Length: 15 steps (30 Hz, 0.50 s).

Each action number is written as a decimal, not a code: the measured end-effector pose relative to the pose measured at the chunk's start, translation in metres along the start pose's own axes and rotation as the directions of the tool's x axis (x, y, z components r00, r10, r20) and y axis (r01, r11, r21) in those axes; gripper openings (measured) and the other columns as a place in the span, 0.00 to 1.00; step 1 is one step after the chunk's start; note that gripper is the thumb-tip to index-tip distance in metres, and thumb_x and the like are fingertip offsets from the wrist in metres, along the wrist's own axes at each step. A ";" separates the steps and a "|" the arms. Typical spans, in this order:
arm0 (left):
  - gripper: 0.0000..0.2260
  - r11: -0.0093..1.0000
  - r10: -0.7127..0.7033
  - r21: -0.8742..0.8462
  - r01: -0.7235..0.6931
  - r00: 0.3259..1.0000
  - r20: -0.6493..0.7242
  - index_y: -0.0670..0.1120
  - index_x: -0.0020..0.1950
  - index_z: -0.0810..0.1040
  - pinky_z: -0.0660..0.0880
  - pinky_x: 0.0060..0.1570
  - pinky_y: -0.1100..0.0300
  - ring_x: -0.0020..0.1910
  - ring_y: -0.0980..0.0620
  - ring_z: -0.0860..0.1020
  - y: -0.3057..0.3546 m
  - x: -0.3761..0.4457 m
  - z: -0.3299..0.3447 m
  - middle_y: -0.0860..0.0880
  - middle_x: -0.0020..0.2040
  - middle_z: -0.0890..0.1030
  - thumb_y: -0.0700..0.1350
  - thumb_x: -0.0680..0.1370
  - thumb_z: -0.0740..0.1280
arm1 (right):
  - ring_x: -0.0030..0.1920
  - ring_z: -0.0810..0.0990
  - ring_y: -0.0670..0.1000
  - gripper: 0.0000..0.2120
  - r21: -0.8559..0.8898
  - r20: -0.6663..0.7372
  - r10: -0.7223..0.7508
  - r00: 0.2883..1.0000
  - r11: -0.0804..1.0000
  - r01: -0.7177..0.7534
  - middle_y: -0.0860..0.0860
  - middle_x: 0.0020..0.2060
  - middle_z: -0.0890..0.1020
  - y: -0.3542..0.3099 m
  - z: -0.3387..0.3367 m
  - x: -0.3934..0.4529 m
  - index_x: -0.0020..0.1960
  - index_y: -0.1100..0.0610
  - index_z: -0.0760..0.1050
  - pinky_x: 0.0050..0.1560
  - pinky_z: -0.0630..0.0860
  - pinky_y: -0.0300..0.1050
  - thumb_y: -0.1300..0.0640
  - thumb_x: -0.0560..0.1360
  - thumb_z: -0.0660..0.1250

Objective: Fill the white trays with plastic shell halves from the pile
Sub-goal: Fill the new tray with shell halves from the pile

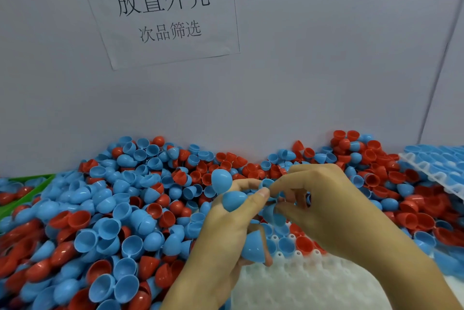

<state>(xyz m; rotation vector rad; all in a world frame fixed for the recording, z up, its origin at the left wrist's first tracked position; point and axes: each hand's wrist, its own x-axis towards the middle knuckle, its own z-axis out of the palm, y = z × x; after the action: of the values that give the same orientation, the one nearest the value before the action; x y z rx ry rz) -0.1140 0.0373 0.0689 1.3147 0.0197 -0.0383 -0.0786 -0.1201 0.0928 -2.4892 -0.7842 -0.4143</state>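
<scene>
A deep pile of blue and red plastic shell halves (120,214) covers the table from left to right. My left hand (221,239) grips several blue shell halves (233,200), one at its fingertips, one under the thumb and one low in the palm. My right hand (326,207) meets it from the right, its fingers pinching a blue shell half (275,214) just beside the left thumb. Below both hands lies a white tray (308,282) with round pockets; a few blue and red halves sit in its far row.
A second white tray (426,171) filled with blue halves rests on the pile at the far right. A green bin edge (27,195) shows at the left. A grey wall with a paper sign (163,11) stands right behind the pile.
</scene>
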 end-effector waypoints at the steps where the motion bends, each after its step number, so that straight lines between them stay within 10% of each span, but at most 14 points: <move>1: 0.20 1.000 -0.002 0.005 0.002 1.000 -0.006 0.47 0.57 0.80 0.80 0.32 0.52 0.24 0.54 0.76 0.000 0.000 0.000 0.35 0.55 0.81 0.53 0.68 0.71 | 0.37 0.77 0.44 0.07 0.003 -0.002 -0.002 1.000 1.000 0.002 0.40 0.36 0.77 0.000 -0.001 0.000 0.50 0.43 0.84 0.43 0.78 0.42 0.51 0.73 0.74; 15: 0.14 0.997 0.041 0.069 -0.041 0.999 0.003 0.47 0.32 0.75 0.70 0.20 0.60 0.20 0.51 0.71 0.002 0.004 -0.011 0.42 0.38 0.80 0.55 0.68 0.73 | 0.39 0.80 0.42 0.06 -0.125 -0.030 0.416 0.909 0.901 -0.416 0.41 0.37 0.81 0.103 -0.043 -0.053 0.46 0.47 0.82 0.40 0.79 0.36 0.58 0.74 0.73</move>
<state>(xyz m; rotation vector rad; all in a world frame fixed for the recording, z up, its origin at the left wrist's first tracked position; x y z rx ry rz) -0.1094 0.0487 0.0680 1.3843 -0.0102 -0.0049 -0.0646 -0.2403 0.0694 -2.6813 -0.2090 -0.3192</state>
